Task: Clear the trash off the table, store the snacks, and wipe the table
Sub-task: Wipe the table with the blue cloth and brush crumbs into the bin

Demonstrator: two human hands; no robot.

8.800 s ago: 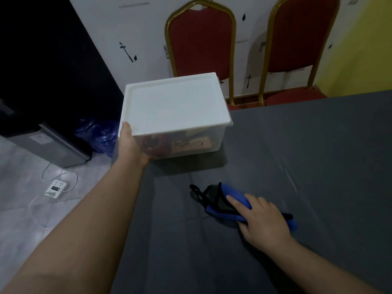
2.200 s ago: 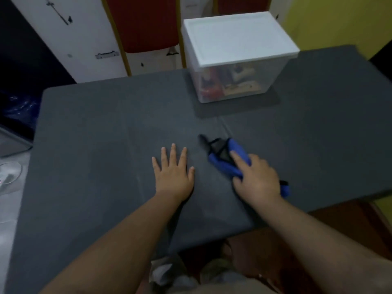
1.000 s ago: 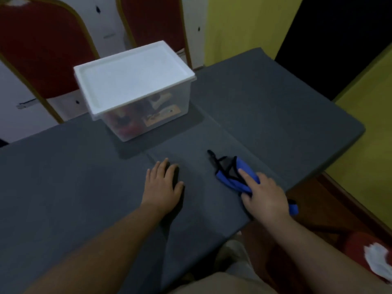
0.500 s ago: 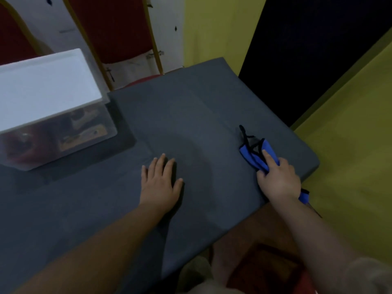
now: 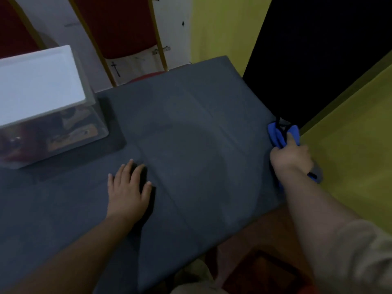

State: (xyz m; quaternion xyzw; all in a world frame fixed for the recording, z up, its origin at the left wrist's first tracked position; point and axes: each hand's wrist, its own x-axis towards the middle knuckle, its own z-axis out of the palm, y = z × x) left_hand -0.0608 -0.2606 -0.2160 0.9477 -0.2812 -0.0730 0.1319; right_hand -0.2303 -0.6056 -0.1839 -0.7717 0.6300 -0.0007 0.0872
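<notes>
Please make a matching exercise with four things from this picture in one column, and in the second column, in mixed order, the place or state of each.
1. cloth
2. left hand
3. box
4. chair

a. flat on the table
b. behind the table
c. at the table's right edge, under the right hand
d. lidded, snacks inside

Pairs: 1-c, 2-a, 3-d, 4-b

You're looking at a dim, soft, slightly blurred wide-angle frame whose edges bend, where the white lid [image 5: 40, 81] is the brightest patch, the box casts a dark shadow on the grey table [image 5: 191, 128], and the snacks inside stay smeared.
</notes>
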